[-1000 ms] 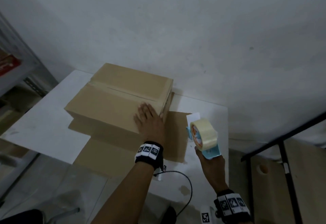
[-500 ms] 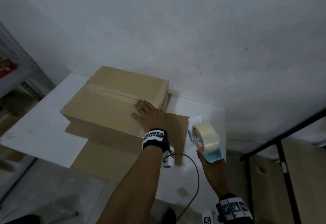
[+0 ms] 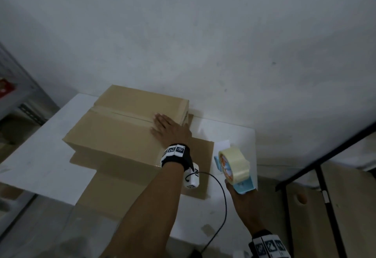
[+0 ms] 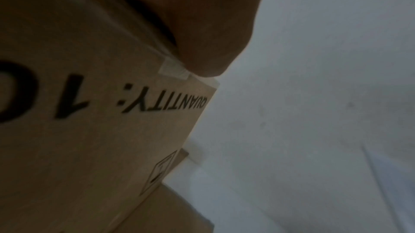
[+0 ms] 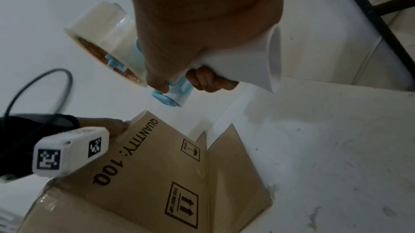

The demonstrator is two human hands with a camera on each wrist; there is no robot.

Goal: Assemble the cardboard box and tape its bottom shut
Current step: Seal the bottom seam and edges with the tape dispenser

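A brown cardboard box (image 3: 122, 127) stands upside down on the white table (image 3: 40, 166), its bottom flaps closed with a strip of tape along the seam (image 3: 122, 113). My left hand (image 3: 166, 129) lies flat on top at the box's right end, fingers straight over the seam. In the left wrist view the hand (image 4: 202, 23) presses the top edge above a tape end (image 4: 172, 69) on the printed side (image 4: 89, 130). My right hand (image 3: 242, 196) grips the blue tape dispenser (image 3: 236, 168) with its clear roll, held right of the box; the right wrist view shows the fingers (image 5: 209, 80) curled round the handle.
The box's open lower flaps (image 3: 195, 166) spread flat over the table toward me. A black cable (image 3: 221, 207) loops from my left wrist. A black metal frame (image 3: 325, 156) and wooden boards (image 3: 356, 207) stand at the right, shelving (image 3: 16, 99) at the left, a white wall (image 3: 203, 34) behind.
My left hand has slid farther away across the box top, from the near flap up to the taped seam. The right hand with the dispenser has stayed about where it was.
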